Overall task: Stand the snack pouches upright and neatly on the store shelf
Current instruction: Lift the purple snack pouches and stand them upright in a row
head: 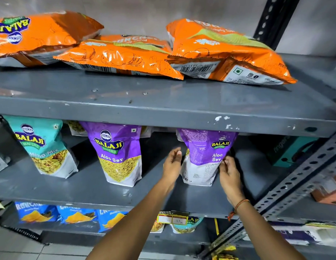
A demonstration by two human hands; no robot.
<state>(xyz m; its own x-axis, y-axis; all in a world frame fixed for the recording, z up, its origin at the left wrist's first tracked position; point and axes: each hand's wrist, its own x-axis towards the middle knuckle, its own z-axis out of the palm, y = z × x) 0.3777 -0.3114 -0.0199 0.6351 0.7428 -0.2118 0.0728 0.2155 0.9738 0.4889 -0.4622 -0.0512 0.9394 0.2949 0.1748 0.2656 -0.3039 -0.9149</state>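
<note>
Both bare hands flank a glossy purple-and-white Aloo Sev stand-up pouch (pixel 204 158) upright on the scuffed grey metal middle shelf (pixel 88 186). The left hand (pixel 171 164) hovers open beside it; the right hand (pixel 230 172) pinches its crinkled edge. Farther up, shiny orange pillow bags (pixel 124 55) lie flat.

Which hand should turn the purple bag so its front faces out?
Probably the right hand: its fingers already touch the edge of the back-facing purple Aloo Sev pouch. The left hand is open beside it, apparently not touching, and could steady it.
</note>
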